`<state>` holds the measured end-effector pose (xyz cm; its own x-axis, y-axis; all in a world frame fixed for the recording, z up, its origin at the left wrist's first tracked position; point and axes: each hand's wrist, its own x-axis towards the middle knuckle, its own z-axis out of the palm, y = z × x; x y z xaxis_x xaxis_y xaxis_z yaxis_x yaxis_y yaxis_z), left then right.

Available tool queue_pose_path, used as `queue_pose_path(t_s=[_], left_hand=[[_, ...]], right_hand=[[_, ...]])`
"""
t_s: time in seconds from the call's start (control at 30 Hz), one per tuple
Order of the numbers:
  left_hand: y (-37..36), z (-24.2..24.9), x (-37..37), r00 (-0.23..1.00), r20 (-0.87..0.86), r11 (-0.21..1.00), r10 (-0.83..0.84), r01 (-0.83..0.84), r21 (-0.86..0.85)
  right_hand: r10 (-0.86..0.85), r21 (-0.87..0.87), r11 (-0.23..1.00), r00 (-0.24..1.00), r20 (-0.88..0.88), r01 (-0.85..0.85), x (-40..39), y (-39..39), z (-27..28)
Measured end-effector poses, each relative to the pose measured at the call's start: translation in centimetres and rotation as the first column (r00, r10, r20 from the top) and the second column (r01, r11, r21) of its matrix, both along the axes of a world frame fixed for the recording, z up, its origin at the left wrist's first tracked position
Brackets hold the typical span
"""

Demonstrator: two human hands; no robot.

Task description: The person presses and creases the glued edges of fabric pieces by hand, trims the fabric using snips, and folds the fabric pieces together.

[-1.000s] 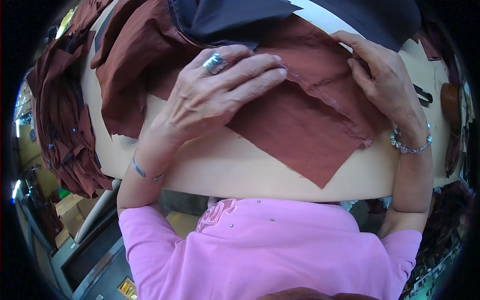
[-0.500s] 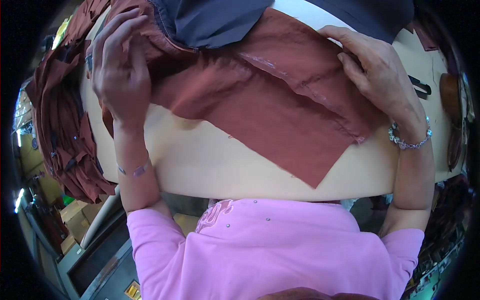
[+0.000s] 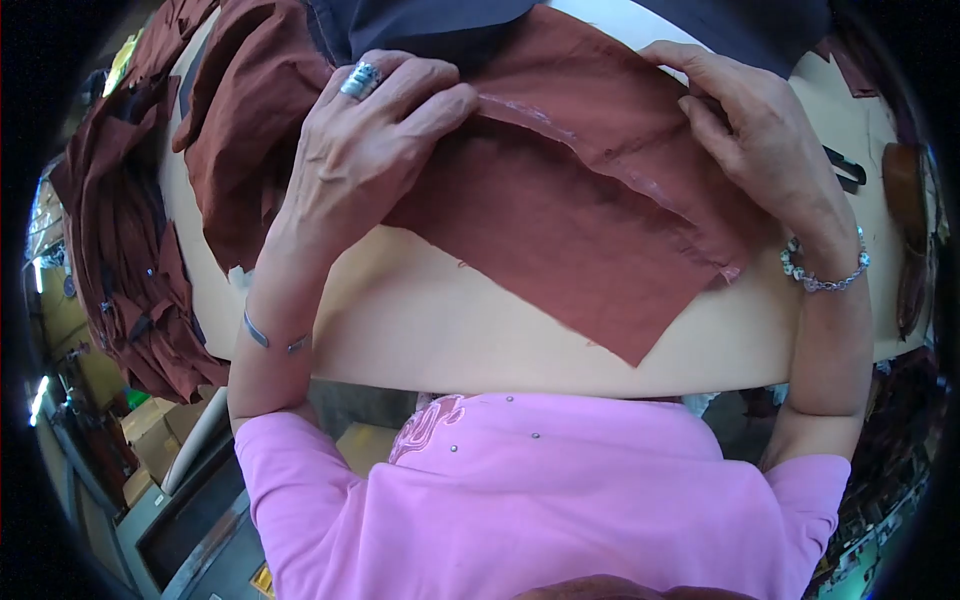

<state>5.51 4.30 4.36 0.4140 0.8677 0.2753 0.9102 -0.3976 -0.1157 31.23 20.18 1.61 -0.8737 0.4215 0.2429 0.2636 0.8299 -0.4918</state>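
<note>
Reddish-brown fabric (image 3: 540,240) lies across the table, with a raised seam fold running diagonally over it and loose threads along the fold. My left hand (image 3: 370,140), with a silver ring, has its fingers curled and closed on the fabric at the left end of that fold. Its fingertips are partly hidden. My right hand (image 3: 755,130) rests on the fabric's right part, index finger and thumb apart near its upper edge. A dark navy fabric piece (image 3: 430,30) adjoins the brown fabric behind my left hand.
The cream tabletop (image 3: 500,345) curves in front of my body. A heap of brown fabric pieces (image 3: 130,250) hangs at the left edge. A black tool (image 3: 848,168) and a brown round object (image 3: 903,190) lie at right. More dark fabric (image 3: 750,30) lies at the back.
My left hand has moved right from the bunched fabric at far left to the seam fold, its fingers now closed there. My right hand has barely moved.
</note>
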Motion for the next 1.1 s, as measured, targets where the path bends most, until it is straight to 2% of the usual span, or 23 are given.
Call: queue_pose_path(t_s=[0.23,0.57,0.87,0.97,1.07,1.1], left_hand=[[-0.7,-1.6,-0.6,0.997,0.003,0.996,-0.078,0.078,0.039],[-1.2,-2.7,0.3,0.998,0.042,0.988,0.047,-0.053,0.145],[-1.9,-1.8,0.5,0.998,0.059,0.993,-0.036,0.029,0.118],[-1.6,-1.4,0.5,0.995,0.029,0.995,-0.091,0.089,0.045],[-1.3,-1.4,0.3,0.989,0.017,0.985,-0.150,0.148,0.087],[-1.3,-1.4,0.4,0.994,-0.002,0.992,-0.105,0.105,0.073]], right_hand=[[0.013,-0.014,1.000,1.000,0.019,-0.013,-0.2,0.1,-0.3],[-0.001,-0.028,1.000,0.999,0.033,0.002,-0.4,0.1,-0.3],[0.005,-0.039,0.999,1.000,0.029,-0.003,-0.4,0.1,-0.3],[0.005,-0.038,0.999,1.000,0.023,-0.004,-0.3,0.1,-0.5],[0.003,-0.039,0.999,1.000,0.020,-0.003,-0.2,0.2,-0.5],[0.002,-0.041,0.999,1.000,0.020,-0.002,-0.2,0.2,-0.5]])
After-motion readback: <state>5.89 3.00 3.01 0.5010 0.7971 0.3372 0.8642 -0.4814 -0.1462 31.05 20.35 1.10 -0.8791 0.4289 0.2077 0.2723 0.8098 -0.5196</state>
